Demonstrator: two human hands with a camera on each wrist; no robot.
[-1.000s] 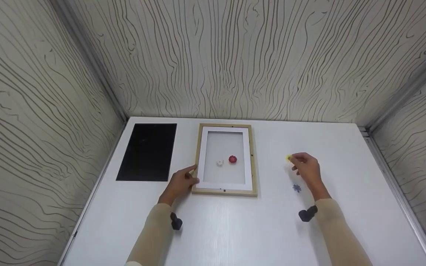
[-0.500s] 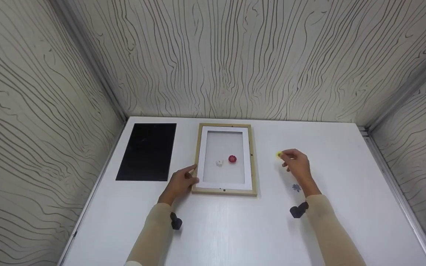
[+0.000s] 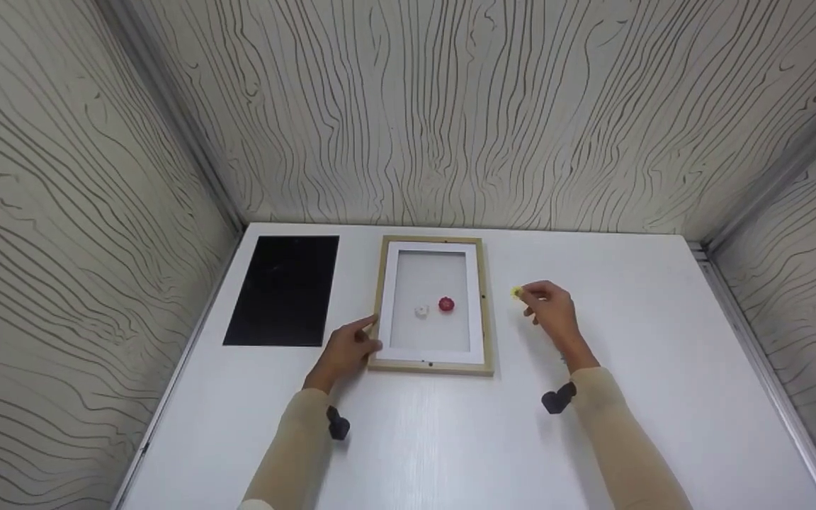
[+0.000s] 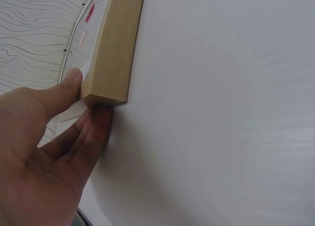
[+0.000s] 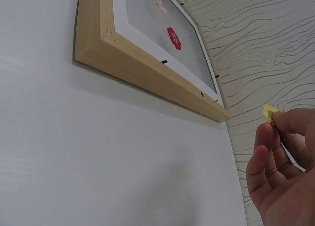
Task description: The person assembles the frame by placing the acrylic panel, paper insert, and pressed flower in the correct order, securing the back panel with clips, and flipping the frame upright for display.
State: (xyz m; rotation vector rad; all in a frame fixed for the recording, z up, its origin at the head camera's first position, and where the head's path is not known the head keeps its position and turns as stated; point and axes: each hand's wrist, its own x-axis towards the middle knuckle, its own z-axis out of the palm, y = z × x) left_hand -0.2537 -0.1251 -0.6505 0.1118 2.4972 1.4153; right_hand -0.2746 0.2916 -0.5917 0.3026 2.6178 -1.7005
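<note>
Likely feather-light and easily torn, the yellow flower (image 3: pixel 516 291) is over the counter (image 3: pixel 443 439), right of the wooden frame (image 3: pixel 408 367); the right hand (image 3: pixel 550 309) pinches its edge, the safest grip. The left hand (image 3: pixel 344 350) holds the frame's near-left corner.

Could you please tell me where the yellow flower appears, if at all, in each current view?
Head: right of centre, the yellow flower is pinched in the right hand.
Left wrist: not in it.
Right wrist: near the right edge, about mid-height.
Shared landmark: the wooden frame, mid-picture in head, upper left in left wrist, along the top in right wrist.
</note>
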